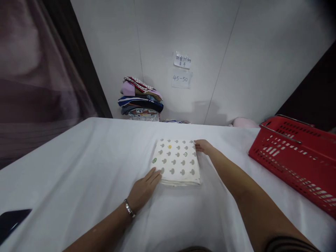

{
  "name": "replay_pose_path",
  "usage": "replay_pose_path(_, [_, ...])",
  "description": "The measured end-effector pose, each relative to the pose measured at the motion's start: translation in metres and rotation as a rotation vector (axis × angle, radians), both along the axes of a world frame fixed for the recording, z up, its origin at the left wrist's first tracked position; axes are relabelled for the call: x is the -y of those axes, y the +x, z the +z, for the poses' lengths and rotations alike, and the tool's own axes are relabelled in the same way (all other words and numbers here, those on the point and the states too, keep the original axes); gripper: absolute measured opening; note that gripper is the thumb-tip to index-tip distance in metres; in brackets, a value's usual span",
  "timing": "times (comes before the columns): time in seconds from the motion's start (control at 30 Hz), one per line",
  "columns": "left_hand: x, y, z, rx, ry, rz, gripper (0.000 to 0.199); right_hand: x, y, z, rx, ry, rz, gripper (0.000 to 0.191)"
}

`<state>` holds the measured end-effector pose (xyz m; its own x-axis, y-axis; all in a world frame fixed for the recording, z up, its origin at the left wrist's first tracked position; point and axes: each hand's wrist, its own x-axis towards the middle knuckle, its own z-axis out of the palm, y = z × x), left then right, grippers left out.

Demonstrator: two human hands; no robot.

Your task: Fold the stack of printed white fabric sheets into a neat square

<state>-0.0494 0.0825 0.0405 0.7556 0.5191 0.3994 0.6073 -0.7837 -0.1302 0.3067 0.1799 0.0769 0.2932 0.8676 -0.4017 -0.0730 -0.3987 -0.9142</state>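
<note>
A folded white cloth (177, 162) with grey mushroom prints, plus a few yellow and green ones, lies flat in the middle of the white-covered table (110, 157). At its near left corner rests my left hand (144, 187), fingers stretched out and touching the edge. My right hand (203, 146) is against the cloth's far right side, its fingers extended and partly tucked at the edge. Several folded layers show along the near side of the cloth.
To the right stands a red plastic basket (294, 154) with metal handles. Behind the table is a stack of folded clothes (141, 99) by the wall. A dark flat object (13, 222) lies at the left front. Paper labels (181, 77) hang on the wall.
</note>
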Motion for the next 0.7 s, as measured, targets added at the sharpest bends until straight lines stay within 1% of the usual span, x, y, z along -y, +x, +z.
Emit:
replay_pose_path(0.17, [-0.004,0.0,0.0,0.045,0.029,-0.022,0.037,-0.006,0.004,0.001,0.012,-0.059,0.083,0.02])
replay_pose_path(0.27, [-0.006,0.002,0.0,0.076,0.061,-0.002,0.04,-0.007,0.005,0.001,0.02,-0.068,0.106,0.025])
replay_pose_path(0.33, [-0.007,0.003,-0.001,0.075,0.075,0.003,0.041,-0.007,0.003,0.001,0.035,-0.043,0.089,0.03])
replay_pose_path(0.43, [-0.006,0.002,-0.002,0.048,0.051,-0.053,0.039,-0.008,-0.001,-0.003,0.079,-0.011,0.052,0.039])
replay_pose_path(0.5, [-0.006,0.001,-0.002,0.035,0.028,-0.062,0.039,-0.008,-0.003,-0.006,0.125,0.02,0.028,0.042])
replay_pose_path(0.6, [-0.008,0.001,-0.001,0.03,0.026,-0.009,0.041,-0.009,0.0,-0.009,0.226,0.075,-0.004,0.043])
replay_pose_path(0.7, [-0.008,0.002,-0.002,0.015,0.041,-0.026,0.037,-0.011,0.001,-0.004,0.358,0.102,-0.022,0.039])
